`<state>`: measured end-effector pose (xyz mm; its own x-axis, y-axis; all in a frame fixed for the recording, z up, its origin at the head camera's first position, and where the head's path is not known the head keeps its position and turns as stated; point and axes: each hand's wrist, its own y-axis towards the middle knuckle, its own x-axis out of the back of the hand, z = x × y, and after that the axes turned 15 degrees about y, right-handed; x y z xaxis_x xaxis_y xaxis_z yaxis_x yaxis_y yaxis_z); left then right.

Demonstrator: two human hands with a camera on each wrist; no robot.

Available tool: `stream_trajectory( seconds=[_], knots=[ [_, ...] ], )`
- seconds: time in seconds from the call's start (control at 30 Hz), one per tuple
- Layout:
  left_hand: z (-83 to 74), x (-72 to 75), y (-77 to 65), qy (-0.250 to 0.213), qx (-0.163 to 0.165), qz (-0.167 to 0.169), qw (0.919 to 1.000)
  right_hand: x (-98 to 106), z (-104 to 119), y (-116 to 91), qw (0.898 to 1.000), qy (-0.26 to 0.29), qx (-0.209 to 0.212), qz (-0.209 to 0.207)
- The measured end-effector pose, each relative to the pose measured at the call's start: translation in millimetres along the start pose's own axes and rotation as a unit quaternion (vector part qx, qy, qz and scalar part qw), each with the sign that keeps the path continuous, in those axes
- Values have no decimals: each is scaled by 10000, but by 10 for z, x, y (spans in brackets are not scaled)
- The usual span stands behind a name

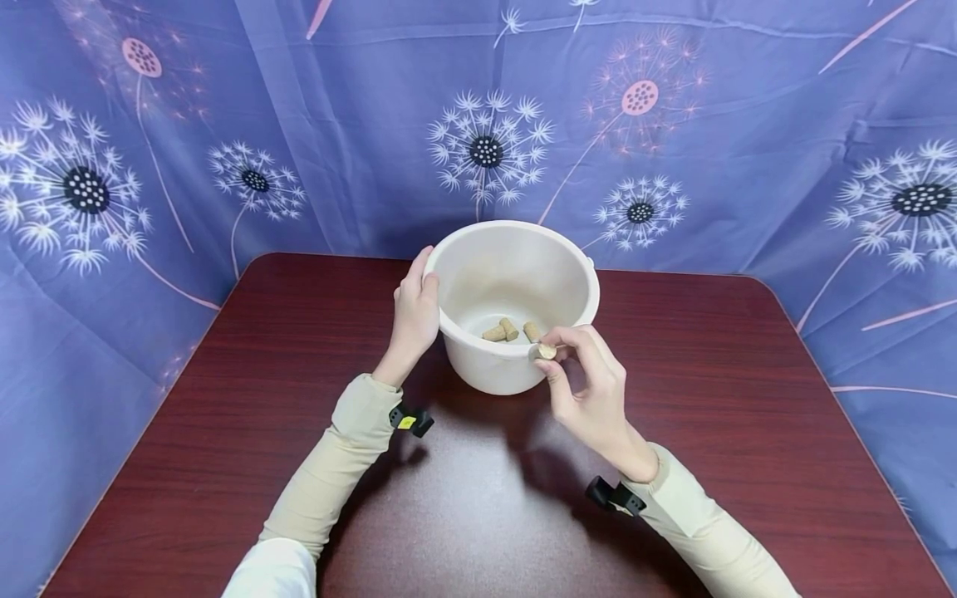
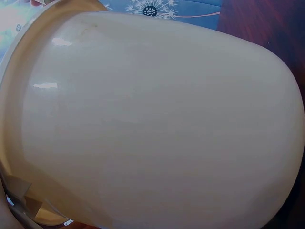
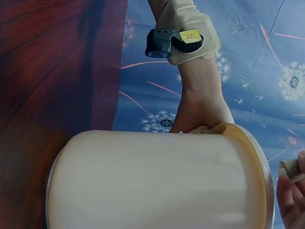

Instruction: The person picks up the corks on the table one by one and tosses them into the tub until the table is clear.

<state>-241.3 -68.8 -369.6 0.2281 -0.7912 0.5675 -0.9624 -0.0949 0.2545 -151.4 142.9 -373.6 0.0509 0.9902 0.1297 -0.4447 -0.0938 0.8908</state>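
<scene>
A white plastic bucket (image 1: 489,371) is near the far edge of the table, its opening facing up towards the head camera. My left hand (image 1: 415,316) grips its left rim, with the thumb over the edge. Between thumb and fingertips, my right hand (image 1: 598,382) pinches a cork (image 1: 547,352) at the bucket's front right rim, one round end facing the head camera. Three more corks (image 1: 494,333) lie on the bucket's bottom. The bucket's side wall (image 2: 157,119) fills most of the left wrist view. From the right wrist, the pinched cork (image 3: 289,169) shows beside the rim.
The dark red wooden table (image 1: 748,399) extends to both sides and in front of the bucket. Behind it hangs a blue cloth (image 1: 359,124) with a dandelion print, close to the table's far edge. Both wrists wear small black cameras (image 1: 615,497).
</scene>
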Motion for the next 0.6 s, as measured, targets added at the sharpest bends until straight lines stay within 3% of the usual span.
stream_trajectory(
  seconds=[0.6],
  knots=[
    [9, -12, -1, -6, -32, -34, 10000, 13, -12, 39, 9998, -112, -78, -148]
  ],
)
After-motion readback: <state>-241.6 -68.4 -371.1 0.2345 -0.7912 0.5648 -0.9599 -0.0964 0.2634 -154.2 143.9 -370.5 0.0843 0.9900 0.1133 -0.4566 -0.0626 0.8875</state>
